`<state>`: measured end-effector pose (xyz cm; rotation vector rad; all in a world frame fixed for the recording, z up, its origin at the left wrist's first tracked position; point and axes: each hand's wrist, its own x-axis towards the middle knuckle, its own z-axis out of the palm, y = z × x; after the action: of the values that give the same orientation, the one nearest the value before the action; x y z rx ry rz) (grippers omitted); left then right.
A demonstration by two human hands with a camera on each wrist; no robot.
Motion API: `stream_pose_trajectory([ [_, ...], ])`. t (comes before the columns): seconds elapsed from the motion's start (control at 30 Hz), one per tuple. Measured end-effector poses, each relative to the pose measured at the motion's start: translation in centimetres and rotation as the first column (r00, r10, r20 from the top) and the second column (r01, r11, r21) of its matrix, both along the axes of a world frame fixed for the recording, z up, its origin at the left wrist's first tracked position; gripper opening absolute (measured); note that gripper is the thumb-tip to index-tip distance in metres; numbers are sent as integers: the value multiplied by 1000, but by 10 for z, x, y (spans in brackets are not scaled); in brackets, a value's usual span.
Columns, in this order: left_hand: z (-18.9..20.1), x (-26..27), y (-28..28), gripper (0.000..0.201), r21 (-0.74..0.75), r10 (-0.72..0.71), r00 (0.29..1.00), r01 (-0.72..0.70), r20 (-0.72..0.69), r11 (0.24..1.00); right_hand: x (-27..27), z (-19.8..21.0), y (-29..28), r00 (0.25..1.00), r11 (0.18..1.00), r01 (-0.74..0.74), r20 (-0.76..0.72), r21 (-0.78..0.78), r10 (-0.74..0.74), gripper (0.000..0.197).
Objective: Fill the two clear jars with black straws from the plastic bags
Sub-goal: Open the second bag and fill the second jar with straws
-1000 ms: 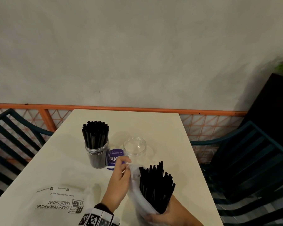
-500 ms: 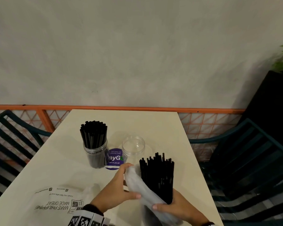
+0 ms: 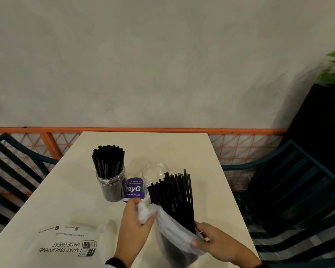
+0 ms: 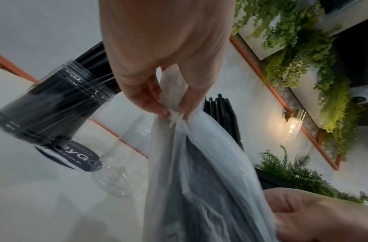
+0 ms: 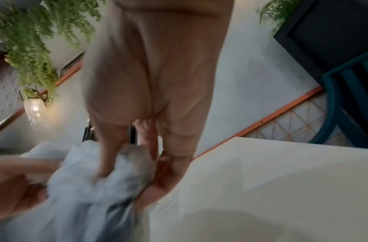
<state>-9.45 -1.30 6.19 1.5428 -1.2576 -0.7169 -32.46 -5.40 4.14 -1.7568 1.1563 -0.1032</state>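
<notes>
- Head view: we see the left hand (image 3: 135, 223) pinching the bunched top edge of a white plastic bag (image 3: 174, 233), fingers curled on the film. The right hand (image 3: 217, 242) grips the bag lower down, thumb pressed across the plastic. A bundle of black straws (image 3: 174, 198) fans up out of the bag's mouth, in front of the empty jar (image 3: 155, 172). The filled jar (image 3: 110, 182) stands to its left on the table (image 3: 66, 200), a purple sticker (image 3: 134, 188) between them. A printed bag (image 3: 66, 246) lies flat near the table's near edge.
- Left wrist view: thumb and fingertips (image 4: 156, 106) clamp the twisted film; straws show dark behind it.
- Right wrist view: blurred; the fingers (image 5: 176, 163) are closed round the gathered plastic.
</notes>
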Motion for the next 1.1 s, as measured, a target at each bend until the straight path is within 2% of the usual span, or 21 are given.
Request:
stream_pose_trajectory([
  [0.07, 1, -3, 0, 42, -17, 58, 990, -56, 125, 998, 2, -7, 0, 994, 992, 91, -55, -92, -96, 46],
  [0.13, -1, -7, -1, 45, -95, 88, 972, -69, 217, 993, 8, -9, 3, 979, 975, 200, -16, -100, -202, 43],
  [0.2, -1, -11, 2, 49, -102, 46, 979, -26, 200, 994, 12, -8, 5, 963, 958, 268, 17, -99, -268, 41],
  [0.27, -2, -14, 5, 44, -82, -1, 992, 11, 123, 997, 15, -8, 5, 935, 928, 353, 65, -120, -347, 36],
  [0.33, 0, -17, 8, 36, -62, -29, 999, 32, 42, 998, 18, -9, 5, 874, 866, 483, 135, -127, -467, 29],
  [0.4, 3, -24, 10, 37, -39, -30, 998, 32, 50, 999, 21, -11, 5, 802, 800, 590, 188, -109, -567, 25],
  [0.47, 4, -28, 12, 41, -31, 6, 999, -5, 49, 999, 25, -9, 6, 763, 775, 630, 229, -51, -605, 27],
  [0.53, 2, -29, 10, 38, -31, 30, 999, -30, 18, 999, 30, -4, 7, 730, 783, 610, 297, 123, -615, 38],
  [0.57, 0, -28, 9, 36, -25, 33, 999, -33, 0, 999, 31, -2, 9, 726, 797, 563, 331, 217, -603, 53],
  [0.63, -4, -26, 8, 35, -27, 7, 1000, -7, 1, 1000, 34, 0, 11, 770, 841, 488, 338, 235, -541, 84],
  [0.67, -5, -27, 10, 34, -35, -17, 1000, 18, 13, 999, 34, -1, 12, 788, 853, 482, 326, 202, -522, 89],
  [0.7, -6, -29, 12, 34, -50, -46, 999, 48, 26, 998, 33, -2, 12, 788, 852, 497, 325, 165, -523, 84],
  [0.8, -8, -40, 22, 37, -80, -125, 992, 127, 22, 989, 33, -5, 11, 729, 810, 579, 386, 94, -565, 41],
  [0.87, -9, -44, 25, 37, -99, -139, 990, 139, 7, 985, 33, -8, 11, 696, 786, 615, 427, 60, -577, 26],
  [1.03, -13, -46, 24, 39, -110, -137, 988, 144, 72, 983, 36, -15, 18, 630, 721, 693, 490, -5, -602, 26],
  [1.1, -14, -46, 22, 44, -121, -136, 986, 148, 101, 982, 35, -15, 20, 619, 724, 689, 496, 29, -609, 28],
])
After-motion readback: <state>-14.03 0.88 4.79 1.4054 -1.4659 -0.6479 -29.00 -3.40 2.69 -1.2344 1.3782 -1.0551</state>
